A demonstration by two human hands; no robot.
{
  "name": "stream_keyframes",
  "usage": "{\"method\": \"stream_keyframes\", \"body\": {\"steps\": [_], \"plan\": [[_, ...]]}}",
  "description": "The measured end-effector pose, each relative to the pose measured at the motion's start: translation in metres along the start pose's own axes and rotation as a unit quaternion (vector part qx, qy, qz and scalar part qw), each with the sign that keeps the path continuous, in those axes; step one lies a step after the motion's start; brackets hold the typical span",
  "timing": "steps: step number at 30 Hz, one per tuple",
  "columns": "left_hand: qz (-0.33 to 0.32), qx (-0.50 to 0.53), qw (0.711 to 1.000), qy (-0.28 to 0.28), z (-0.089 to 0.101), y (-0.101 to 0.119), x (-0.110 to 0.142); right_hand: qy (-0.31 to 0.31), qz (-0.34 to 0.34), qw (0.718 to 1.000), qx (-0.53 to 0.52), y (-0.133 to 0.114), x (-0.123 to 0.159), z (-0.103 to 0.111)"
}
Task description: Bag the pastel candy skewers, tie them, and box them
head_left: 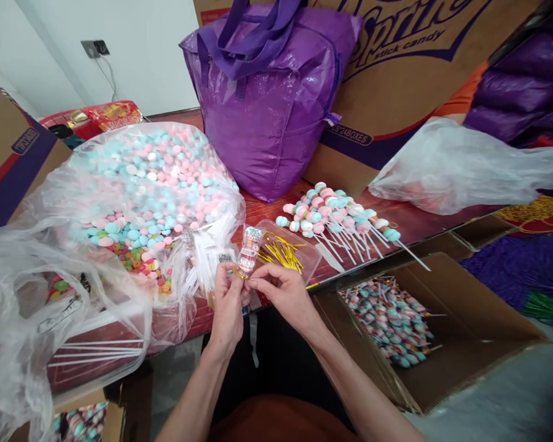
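Note:
Upright between my hands stands a candy skewer in a printed clear wrapper point(249, 248). My left hand point(228, 301) is closed around its lower end. A gold twist tie point(238, 274) crosses the wrapper's neck, and my right hand point(288, 298) pinches at that spot with thumb and forefinger. Just behind my right hand, a clear plastic tray point(312, 261) holds loose gold twist ties point(283, 252). To its right lies a pile of unwrapped pink, blue and white candy skewers point(336, 212) on white sticks. Flat clear wrappers point(212, 255) lie left of my left hand.
A large clear bag point(41, 202) of loose candies point(156, 178) covers the table's left. Behind stand a purple bag point(267, 104) and a big carton point(396, 73). Below the table edge at right, an open box point(470, 307) contains wrapped skewers point(391, 319). White sticks point(96, 353) lie front left.

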State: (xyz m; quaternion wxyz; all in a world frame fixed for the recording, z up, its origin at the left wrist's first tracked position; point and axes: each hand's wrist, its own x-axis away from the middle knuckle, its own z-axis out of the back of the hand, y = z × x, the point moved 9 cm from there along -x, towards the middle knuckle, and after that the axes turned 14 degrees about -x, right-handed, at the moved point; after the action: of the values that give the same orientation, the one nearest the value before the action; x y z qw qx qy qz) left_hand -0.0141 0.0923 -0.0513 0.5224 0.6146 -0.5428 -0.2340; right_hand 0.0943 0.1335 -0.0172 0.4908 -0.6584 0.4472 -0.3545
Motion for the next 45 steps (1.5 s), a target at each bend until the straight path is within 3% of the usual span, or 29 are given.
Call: {"method": "stream_keyframes", "body": {"steps": [3,7,13,16,21,25,28,32,35,38,42,45], "plan": [[0.0,-0.006,0.999,-0.035,-0.008,0.0,0.006,0.039,-0.069,0.993,-0.084,0.017,0.0,0.005],[0.01,0.015,0.997,-0.069,-0.014,0.0,0.011,0.04,-0.079,0.992,-0.085,0.016,-0.004,0.01],[0.024,0.022,0.998,-0.054,-0.009,-0.005,0.005,0.034,-0.106,0.991,-0.077,0.017,-0.003,0.01],[0.065,0.058,0.994,-0.062,-0.009,-0.012,-0.001,0.034,-0.109,0.988,-0.1,0.023,0.001,0.007],[0.152,0.129,0.973,-0.12,-0.021,-0.015,0.003,0.036,-0.041,0.995,-0.086,0.02,0.007,0.01],[0.263,0.206,0.932,-0.143,-0.027,-0.024,0.018,-0.006,-0.004,1.0,-0.03,0.01,0.008,0.012],[0.29,0.221,0.919,-0.15,-0.028,-0.027,0.023,-0.056,-0.014,0.998,-0.028,0.008,0.007,0.009],[0.219,0.131,0.953,-0.163,-0.03,-0.026,0.018,-0.049,0.005,0.999,0.008,0.01,0.006,0.011],[0.095,0.036,0.99,-0.099,-0.022,-0.017,0.011,0.008,0.039,0.997,0.068,0.01,0.007,0.016],[0.008,-0.054,0.997,-0.055,-0.017,-0.011,0.013,0.041,0.067,0.99,0.119,0.003,0.008,0.016],[-0.017,-0.102,0.994,-0.045,-0.014,-0.011,0.013,0.059,0.064,0.988,0.131,-0.001,0.01,0.016],[0.042,-0.026,0.998,-0.043,-0.011,-0.017,0.006,0.042,0.011,0.996,0.074,0.009,0.011,0.012]]}}
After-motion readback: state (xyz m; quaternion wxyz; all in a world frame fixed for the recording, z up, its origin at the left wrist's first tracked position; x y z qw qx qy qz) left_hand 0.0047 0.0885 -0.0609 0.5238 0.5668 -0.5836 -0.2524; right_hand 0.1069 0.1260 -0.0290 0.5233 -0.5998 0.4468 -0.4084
